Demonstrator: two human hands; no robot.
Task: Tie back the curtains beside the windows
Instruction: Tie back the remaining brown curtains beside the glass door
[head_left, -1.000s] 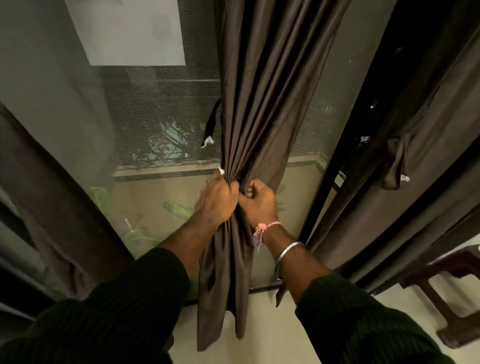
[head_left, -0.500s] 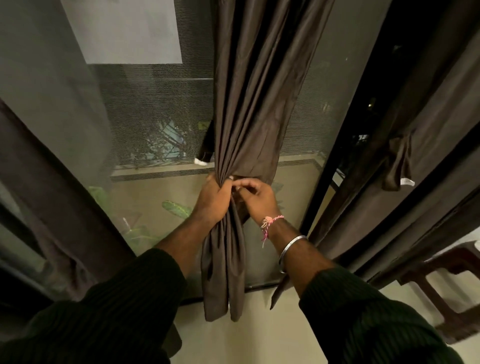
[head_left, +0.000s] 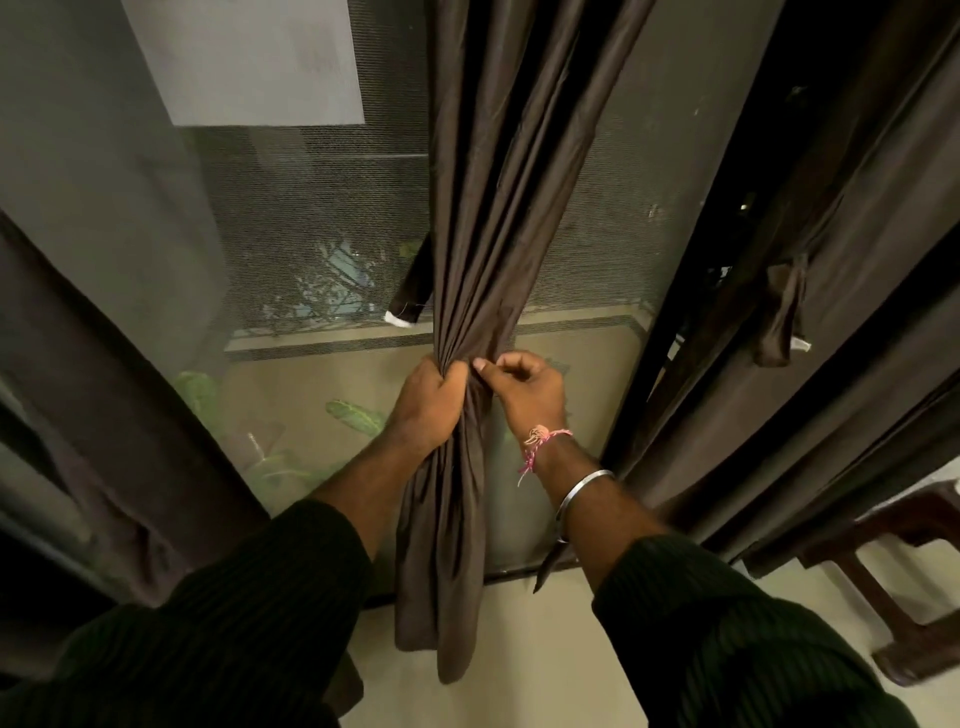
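A dark brown curtain (head_left: 498, 208) hangs down the middle of the window, bunched into a narrow bundle. My left hand (head_left: 428, 405) is clenched around the bundle from the left. My right hand (head_left: 524, 387) is at the bundle's right side, fingers curled and pinching at the fabric beside my left thumb. A brown tie strap with a white tip (head_left: 410, 296) sticks out behind the curtain on its left. The curtain's tail (head_left: 441, 597) hangs loose below my hands.
A meshed window pane (head_left: 311, 234) is behind the curtain. Another brown curtain (head_left: 93, 395) hangs at the left. A third curtain (head_left: 857, 312) at the right carries a tie strap (head_left: 782, 317). A dark wooden stool (head_left: 893, 571) stands at the lower right.
Both hands have slid up the bundle, lifting the curtain's tail. My right hand has loosened from a fist to a pinch at the fabric. The tie strap has swung lower on the left.
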